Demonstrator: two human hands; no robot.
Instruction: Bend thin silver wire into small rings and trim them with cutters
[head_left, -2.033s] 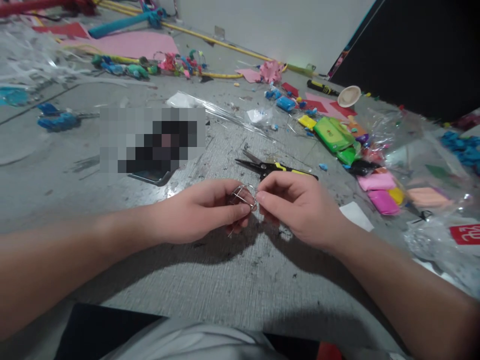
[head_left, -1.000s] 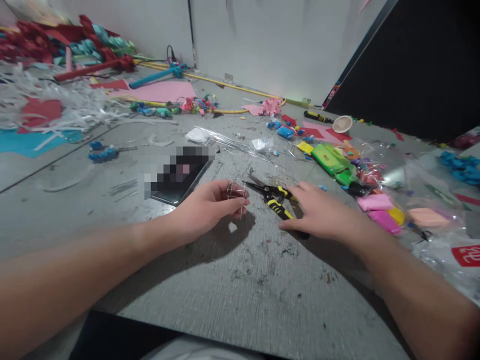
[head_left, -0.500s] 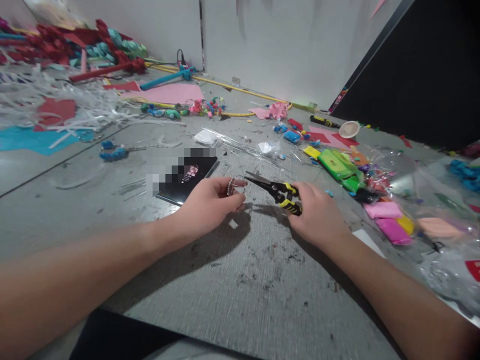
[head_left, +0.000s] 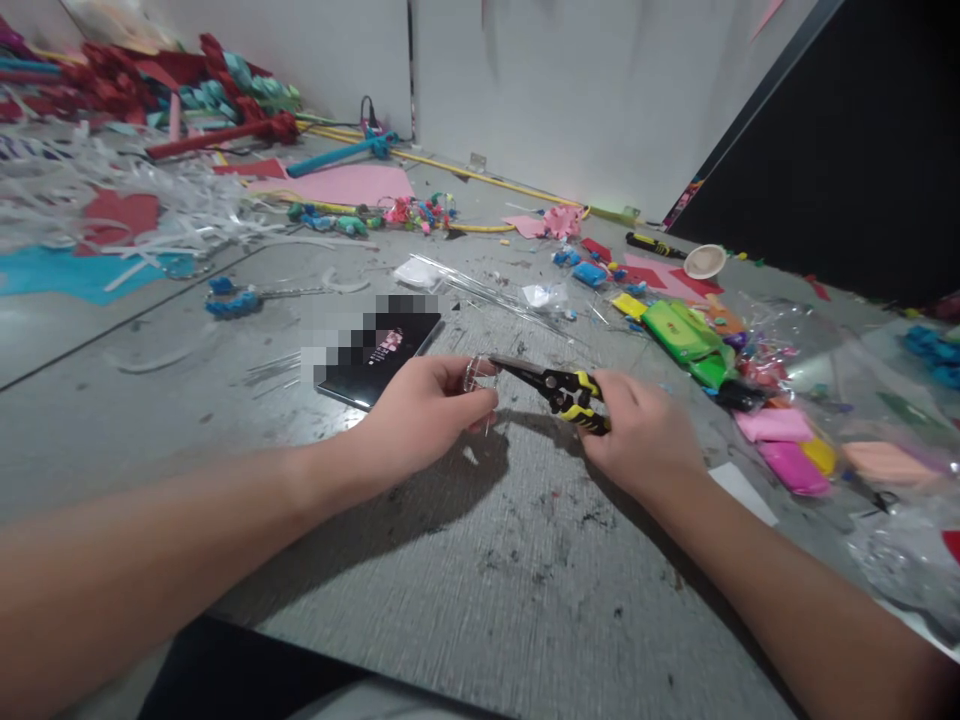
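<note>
My left hand (head_left: 431,400) pinches a small bent wire piece (head_left: 480,374) of silvery loops between thumb and fingers, above the table. My right hand (head_left: 649,425) is wrapped round the black and yellow handles of a pair of needle-nose pliers (head_left: 559,390). The pliers point left, and their tips reach the upper edge of the wire piece; whether they grip it I cannot tell. Behind my left hand lies a dark phone (head_left: 382,350) with its screen lit. Straight lengths of wire (head_left: 495,292) are spread on the table beyond the hands.
At right are clay packets, among them a green one (head_left: 679,330) and a magenta one (head_left: 795,468), beside clear plastic bags (head_left: 907,545). White paper strips (head_left: 202,190) and red and blue crafts cover the far left. A white panel (head_left: 555,100) stands behind.
The pliers' tips have come to the wire piece, where a small gap showed before. The jaws look more closed now. The whole view has shifted slightly.
</note>
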